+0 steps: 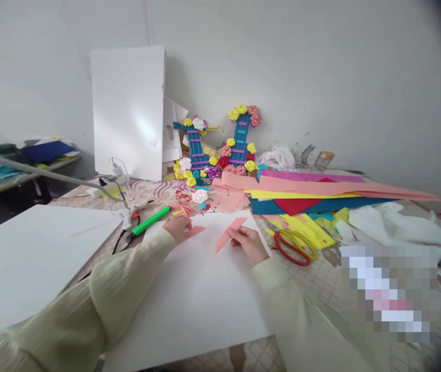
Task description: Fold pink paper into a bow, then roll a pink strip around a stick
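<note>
My right hand point(249, 244) pinches a pink paper strip point(228, 233) that slants up to the right over a white board point(200, 294). My left hand point(177, 227) is closed on a smaller pink paper piece point(197, 231) lying on the same board. Both arms wear pale green sleeves. A green-handled tool point(151, 220) lies just left of my left hand, beside a white glue gun point(129, 217).
Red-and-yellow scissors point(294, 245) lie to the right of my right hand. Stacked coloured paper sheets point(321, 194) spread at the back right. Two blue ladder shapes with paper roses point(216, 147) lean on the wall. Another white board point(30, 253) lies left, with a power strip point(107, 188) behind.
</note>
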The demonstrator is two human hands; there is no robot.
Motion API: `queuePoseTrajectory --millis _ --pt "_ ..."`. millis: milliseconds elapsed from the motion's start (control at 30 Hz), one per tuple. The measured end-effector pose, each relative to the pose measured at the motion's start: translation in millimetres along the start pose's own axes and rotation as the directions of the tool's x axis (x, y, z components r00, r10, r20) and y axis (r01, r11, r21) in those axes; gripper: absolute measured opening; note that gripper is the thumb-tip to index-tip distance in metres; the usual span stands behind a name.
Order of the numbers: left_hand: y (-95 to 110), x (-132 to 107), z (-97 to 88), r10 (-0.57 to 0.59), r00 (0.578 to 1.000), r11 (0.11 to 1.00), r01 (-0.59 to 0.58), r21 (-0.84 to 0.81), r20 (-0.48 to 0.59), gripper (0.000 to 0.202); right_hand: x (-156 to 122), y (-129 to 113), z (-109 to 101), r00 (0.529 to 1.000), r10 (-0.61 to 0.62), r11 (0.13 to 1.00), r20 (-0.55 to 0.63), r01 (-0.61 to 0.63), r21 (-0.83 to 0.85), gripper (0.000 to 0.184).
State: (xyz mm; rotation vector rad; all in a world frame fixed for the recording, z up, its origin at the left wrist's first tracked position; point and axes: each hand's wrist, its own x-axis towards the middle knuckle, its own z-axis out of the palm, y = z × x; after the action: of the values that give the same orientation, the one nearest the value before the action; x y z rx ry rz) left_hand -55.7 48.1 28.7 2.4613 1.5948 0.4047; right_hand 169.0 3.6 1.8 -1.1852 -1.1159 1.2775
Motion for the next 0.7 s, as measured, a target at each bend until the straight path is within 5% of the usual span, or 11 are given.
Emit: queuePoseTrajectory --millis 233,433,567,700 --pt "2.7 8.7 -0.1 -0.038 0.978 0.998 0.048 -0.044 0.205 0.026 -0.3 -1.1 -1.0 1.0 0.004 1.0 0.002 -0.004 -0.02 0.027" --pt "10.7 17.4 -4.5 -0.018 0.957 0.966 0.092 -0.242 0.29 0.017 0.2 0.9 -1.7 1.0 0.006 1.0 0.003 -0.006 -0.029 0.027" --pt "24.0 20.6 -2.0 0.004 0.954 0.858 0.151 -0.491 0.3 0.011 0.8 1.8 -2.0 1.0 0.006 1.0 0.014 -0.006 -0.027 0.029" --pt "32.8 19.4 9.3 0.035 0.958 0.651 0.196 -0.734 0.286 0.015 -0.3 0.8 -0.9 0.998 0.002 1.0 0.062 0.0 -0.029 0.029"
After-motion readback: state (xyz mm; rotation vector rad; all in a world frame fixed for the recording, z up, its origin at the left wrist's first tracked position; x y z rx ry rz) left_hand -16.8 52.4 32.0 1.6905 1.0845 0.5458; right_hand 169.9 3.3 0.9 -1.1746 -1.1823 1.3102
